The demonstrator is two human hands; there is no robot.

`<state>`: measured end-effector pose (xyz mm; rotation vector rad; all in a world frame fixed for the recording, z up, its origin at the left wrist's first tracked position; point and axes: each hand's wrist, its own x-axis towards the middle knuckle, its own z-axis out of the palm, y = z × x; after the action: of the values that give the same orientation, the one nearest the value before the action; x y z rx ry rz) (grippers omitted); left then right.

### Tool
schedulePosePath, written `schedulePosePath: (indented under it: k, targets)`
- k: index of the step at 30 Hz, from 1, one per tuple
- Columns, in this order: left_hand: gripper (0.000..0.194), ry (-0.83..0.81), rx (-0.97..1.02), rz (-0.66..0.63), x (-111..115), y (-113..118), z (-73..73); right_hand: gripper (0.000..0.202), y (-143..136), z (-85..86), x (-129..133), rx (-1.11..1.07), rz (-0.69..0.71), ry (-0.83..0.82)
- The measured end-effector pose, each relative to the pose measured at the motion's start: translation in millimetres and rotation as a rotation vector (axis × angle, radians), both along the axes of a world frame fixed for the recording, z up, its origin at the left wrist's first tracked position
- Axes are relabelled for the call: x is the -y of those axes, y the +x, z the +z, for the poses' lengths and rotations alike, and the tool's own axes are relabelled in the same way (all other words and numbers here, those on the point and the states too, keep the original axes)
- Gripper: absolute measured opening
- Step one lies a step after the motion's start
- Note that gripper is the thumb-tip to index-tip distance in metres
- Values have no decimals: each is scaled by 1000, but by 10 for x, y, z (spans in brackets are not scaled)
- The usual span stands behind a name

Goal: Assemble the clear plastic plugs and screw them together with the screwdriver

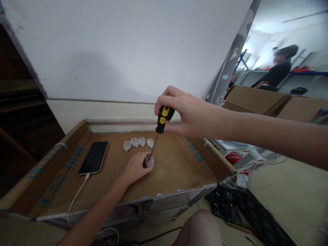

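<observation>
Clear plastic catches the light on the cardboard-lined bench [169, 171], where the small piece [150, 161] sits pinched between the thumb and fingers of my left hand [136, 167], which lies at its eight o'clock and is the nearer one. My right hand [182, 111] is wrapped around the black-and-yellow screwdriver [164, 118], up at one o'clock from the piece. The shaft runs down towards seven o'clock, its tip at the piece; whether it is seated, I cannot tell. Four similar clear pieces [141, 141] spread from ten to twelve o'clock; the phone [93, 158] lies at nine.
</observation>
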<state>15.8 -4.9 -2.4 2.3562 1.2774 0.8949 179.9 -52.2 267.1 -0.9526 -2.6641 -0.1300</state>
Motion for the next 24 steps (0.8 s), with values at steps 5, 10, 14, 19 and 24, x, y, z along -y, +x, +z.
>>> schedulePosePath:
  k: [5,10,14,19,24]
  targets:
    - [40,-7,-16,-4,-14,-13,-35,25,4,41,21,-3,-8,29]
    - [42,86,33,2,-18,-37,-41,26,33,93,53,-4,-32,83]
    - [27,167,114,76,-43,-59,-51,27,40,102,96,-23,-44,137]
    - [21,209,157,154,-91,-89,-78,27,77,106,126,-29,-69,196]
    - [25,154,191,253,-97,-117,-64,21,315,194,96,-149,-191,335]
